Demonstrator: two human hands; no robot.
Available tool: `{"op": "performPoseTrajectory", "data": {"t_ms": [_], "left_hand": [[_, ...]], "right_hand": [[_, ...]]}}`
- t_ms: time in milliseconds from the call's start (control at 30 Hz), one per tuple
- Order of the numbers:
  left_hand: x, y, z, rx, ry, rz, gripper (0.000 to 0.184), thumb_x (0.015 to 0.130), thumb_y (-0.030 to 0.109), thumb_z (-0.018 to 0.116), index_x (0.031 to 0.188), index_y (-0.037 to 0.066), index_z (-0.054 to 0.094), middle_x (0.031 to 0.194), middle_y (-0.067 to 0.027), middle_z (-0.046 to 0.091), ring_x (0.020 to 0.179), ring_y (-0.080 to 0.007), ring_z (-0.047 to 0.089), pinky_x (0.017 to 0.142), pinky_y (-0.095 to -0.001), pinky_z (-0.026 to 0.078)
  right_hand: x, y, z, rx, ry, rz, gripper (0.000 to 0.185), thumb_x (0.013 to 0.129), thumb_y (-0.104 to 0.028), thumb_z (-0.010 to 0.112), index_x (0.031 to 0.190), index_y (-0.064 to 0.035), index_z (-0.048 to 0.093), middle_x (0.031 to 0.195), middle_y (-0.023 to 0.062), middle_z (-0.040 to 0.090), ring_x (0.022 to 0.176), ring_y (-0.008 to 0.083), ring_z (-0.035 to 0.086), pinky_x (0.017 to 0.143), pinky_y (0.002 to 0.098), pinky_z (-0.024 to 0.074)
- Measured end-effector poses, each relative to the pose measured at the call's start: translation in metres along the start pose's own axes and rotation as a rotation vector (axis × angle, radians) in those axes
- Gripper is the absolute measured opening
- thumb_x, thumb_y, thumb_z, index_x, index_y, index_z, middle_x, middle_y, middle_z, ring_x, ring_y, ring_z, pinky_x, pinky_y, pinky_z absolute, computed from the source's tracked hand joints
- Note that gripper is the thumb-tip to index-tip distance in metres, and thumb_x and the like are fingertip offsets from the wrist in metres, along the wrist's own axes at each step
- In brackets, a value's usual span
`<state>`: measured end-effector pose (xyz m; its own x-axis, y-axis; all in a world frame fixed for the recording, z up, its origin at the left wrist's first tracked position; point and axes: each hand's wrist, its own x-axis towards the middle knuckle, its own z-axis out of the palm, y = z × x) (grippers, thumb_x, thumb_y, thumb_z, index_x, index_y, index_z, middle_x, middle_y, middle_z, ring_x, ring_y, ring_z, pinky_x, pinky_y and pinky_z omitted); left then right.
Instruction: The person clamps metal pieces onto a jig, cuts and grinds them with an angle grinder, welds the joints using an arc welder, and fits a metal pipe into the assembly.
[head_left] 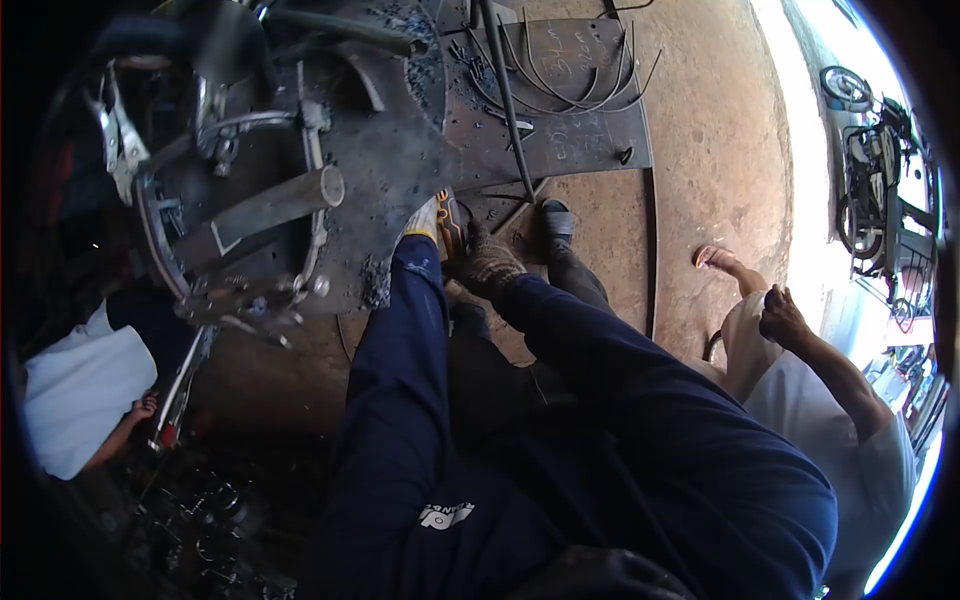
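My right hand (490, 265), in a brownish knit glove, is wrapped round the rear of a yellow-and-black power tool (452, 222). My left hand (422, 216), in a pale glove with a yellow cuff, is pressed to the other side of that tool, its fingers mostly hidden. Both hands are just beside the edge of a dark steel table (385, 160). To their left is a welded frame of curved bars (155, 235) with a pipe (265, 212) lying across it. Locking pliers (120, 145) are clamped at the frame's far left.
A steel plate (590, 145) with chalk marks carries bent rods (600, 100). A long dark bar (508, 100) slants down past its edge. One person (830, 420) is close on the right, another (90, 380) at the left. Motorcycles (870, 180) stand outside.
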<state>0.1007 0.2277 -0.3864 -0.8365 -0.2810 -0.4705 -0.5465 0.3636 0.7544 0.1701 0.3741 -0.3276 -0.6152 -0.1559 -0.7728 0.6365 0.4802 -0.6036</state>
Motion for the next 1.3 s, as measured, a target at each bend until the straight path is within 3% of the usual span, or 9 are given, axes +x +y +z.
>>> {"op": "performPoseTrajectory", "data": {"t_ms": [233,300,400,733,833,1033,1167,1200,1300], "left_hand": [[-0.002,0.075,0.022,-0.128,0.137,-0.147,0.048,0.084,0.028,0.080,0.113,-0.004,0.059,0.104,-0.0155,0.066,0.098,-0.0217,0.065,0.082,-0.0362,0.054],[0.003,0.066,0.031,0.034,0.139,-0.115,0.059,0.081,0.029,0.083,0.119,-0.005,0.054,0.108,-0.0147,0.064,0.094,-0.0254,0.065,0.082,-0.0370,0.054],[0.007,0.058,0.045,0.178,0.174,0.017,0.063,0.080,0.038,0.082,0.119,-0.003,0.055,0.106,-0.0187,0.065,0.088,-0.0289,0.068,0.077,-0.0392,0.057],[0.021,0.088,0.066,0.337,-0.080,-0.019,0.097,0.083,0.046,0.075,0.149,-0.011,0.033,0.136,-0.0314,0.056,0.123,-0.0387,0.060,0.101,-0.0413,0.049],[0.038,0.087,0.095,0.434,-0.061,0.118,0.091,0.084,0.041,0.077,0.149,-0.006,0.035,0.141,-0.0315,0.051,0.127,-0.0425,0.056,0.105,-0.0433,0.048],[0.041,0.106,0.105,0.387,-0.124,-0.040,0.084,0.089,0.039,0.073,0.151,-0.002,0.034,0.143,-0.0302,0.050,0.133,-0.0417,0.052,0.109,-0.0438,0.045],[0.020,0.062,0.081,0.168,-0.027,0.093,0.084,0.093,0.046,0.069,0.150,-0.005,0.035,0.145,-0.0262,0.051,0.134,-0.0332,0.053,0.108,-0.0394,0.045],[0.002,0.046,0.067,0.079,0.029,0.227,0.085,0.094,0.048,0.068,0.149,-0.008,0.035,0.147,-0.0274,0.049,0.135,-0.0322,0.053,0.109,-0.0386,0.044],[-0.081,0.027,-0.011,0.473,0.056,0.136,0.066,0.095,0.051,0.063,0.139,0.002,0.052,0.141,-0.0230,0.056,0.131,-0.0389,0.053,0.105,-0.0408,0.046]], "right_hand": [[0.031,-0.008,0.018,0.255,0.132,0.195,0.082,0.075,-0.030,0.084,0.140,0.0016,0.045,0.128,0.0296,0.060,0.125,0.0416,0.057,0.105,0.0434,0.0457],[0.052,0.016,0.022,0.262,0.196,0.122,0.069,0.078,-0.026,0.081,0.134,-0.0012,0.049,0.113,0.0246,0.066,0.105,0.0368,0.068,0.090,0.0437,0.0533],[0.053,0.022,-0.010,0.494,-0.180,0.083,0.052,0.083,-0.013,0.073,0.129,-0.0025,0.053,0.089,0.0129,0.067,0.068,0.0207,0.068,0.064,0.0369,0.0566],[0.076,0.055,-0.017,0.549,-0.085,0.083,0.043,0.084,-0.017,0.072,0.121,-0.0027,0.058,0.088,0.0124,0.069,0.072,0.0204,0.070,0.064,0.0356,0.0571],[0.081,0.044,-0.041,0.632,-0.077,0.127,0.051,0.084,-0.016,0.072,0.128,0.0001,0.051,0.091,0.0145,0.068,0.070,0.0230,0.070,0.062,0.0366,0.0583],[0.096,0.049,-0.066,0.447,-0.111,0.180,0.058,0.083,-0.020,0.074,0.130,0.0020,0.049,0.092,0.0143,0.068,0.079,0.0226,0.071,0.072,0.0360,0.0590],[0.079,0.041,-0.079,0.278,-0.119,0.179,0.053,0.086,-0.038,0.077,0.120,-0.0005,0.059,0.084,0.0077,0.066,0.065,0.0180,0.064,0.061,0.0326,0.0528],[0.094,0.081,-0.060,0.236,0.034,-0.061,0.053,0.087,-0.038,0.078,0.120,-0.0017,0.058,0.087,0.0060,0.065,0.064,0.0157,0.060,0.059,0.0323,0.0519],[0.050,0.075,-0.083,0.224,-0.142,0.058,0.050,0.088,-0.039,0.076,0.118,-0.0021,0.060,0.085,0.0074,0.063,0.064,0.0139,0.060,0.055,0.0301,0.0496]]}}
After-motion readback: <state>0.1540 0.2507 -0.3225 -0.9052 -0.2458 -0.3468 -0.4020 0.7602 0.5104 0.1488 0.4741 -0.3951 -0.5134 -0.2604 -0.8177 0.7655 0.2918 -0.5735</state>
